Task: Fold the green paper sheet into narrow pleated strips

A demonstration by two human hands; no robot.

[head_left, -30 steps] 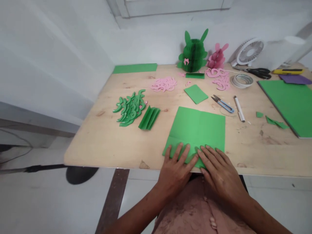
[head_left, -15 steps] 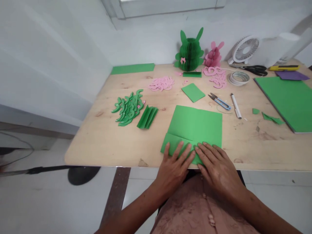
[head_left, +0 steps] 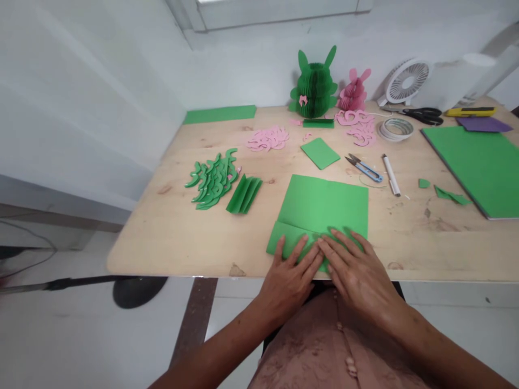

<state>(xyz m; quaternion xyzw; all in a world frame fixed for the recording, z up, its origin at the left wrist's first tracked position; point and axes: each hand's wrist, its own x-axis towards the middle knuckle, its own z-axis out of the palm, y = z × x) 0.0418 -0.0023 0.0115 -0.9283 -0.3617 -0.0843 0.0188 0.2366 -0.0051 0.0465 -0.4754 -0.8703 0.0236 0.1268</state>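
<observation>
A green sheet of paper (head_left: 324,202) lies at the table's front edge, its near side folded over into a strip. My left hand (head_left: 290,275) lies on the left part of this fold with its fingers spread. Flat on the right part of the fold rests my right hand (head_left: 359,267), its fingers stretched out and slightly apart. The fingertips of both hands meet near the middle of the sheet and hide part of the folded strip. To the left of the sheet stands a pleated piece of green paper (head_left: 244,194).
Beyond the sheet lie a small green card (head_left: 320,153), thread snips (head_left: 365,167) and a white pen (head_left: 391,175). Green cut-outs (head_left: 213,181) and pink cut-outs (head_left: 267,139) are heaped leftward. A green paper figure (head_left: 314,89), a fan (head_left: 407,81) and tape rolls (head_left: 396,130) stand behind.
My right hand has shifted slightly left along the fold, and its fingers now touch those of my left hand. The left hand has barely moved on the paper.
</observation>
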